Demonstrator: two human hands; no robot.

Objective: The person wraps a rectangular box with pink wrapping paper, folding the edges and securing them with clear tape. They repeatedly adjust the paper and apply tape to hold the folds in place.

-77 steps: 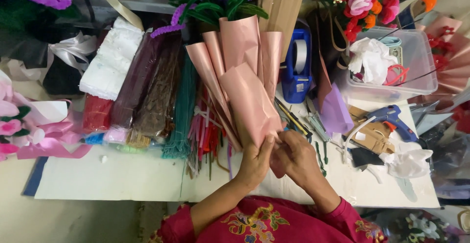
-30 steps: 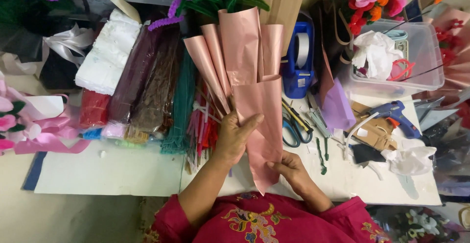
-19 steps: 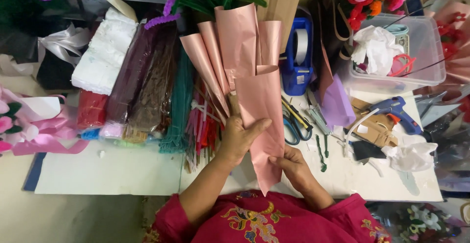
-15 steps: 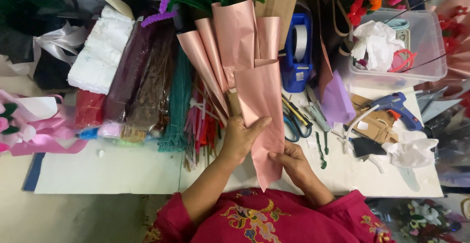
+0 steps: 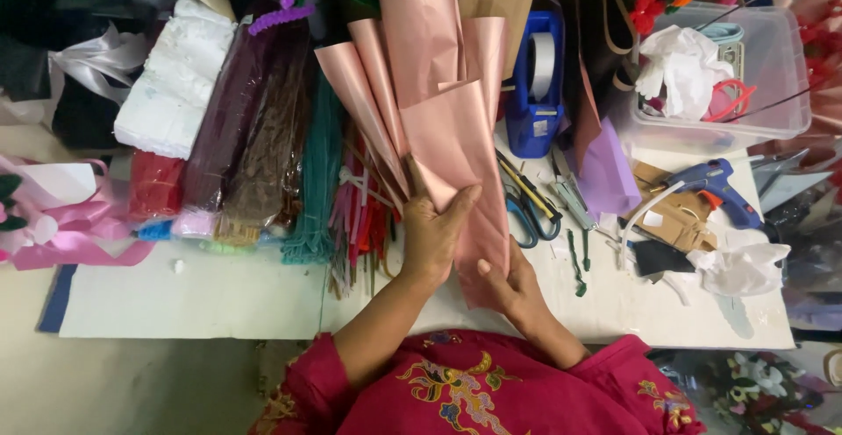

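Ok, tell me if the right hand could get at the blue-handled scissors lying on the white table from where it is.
Probably yes. The right hand grips the pink wrapping paper; the blue-handled scissors lie uncovered just beyond on the white table, nothing between.

You look down on a white worktable (image 5: 202, 299) crowded along its far edge, with pale floor (image 5: 132, 382) showing below it under soft, even light.
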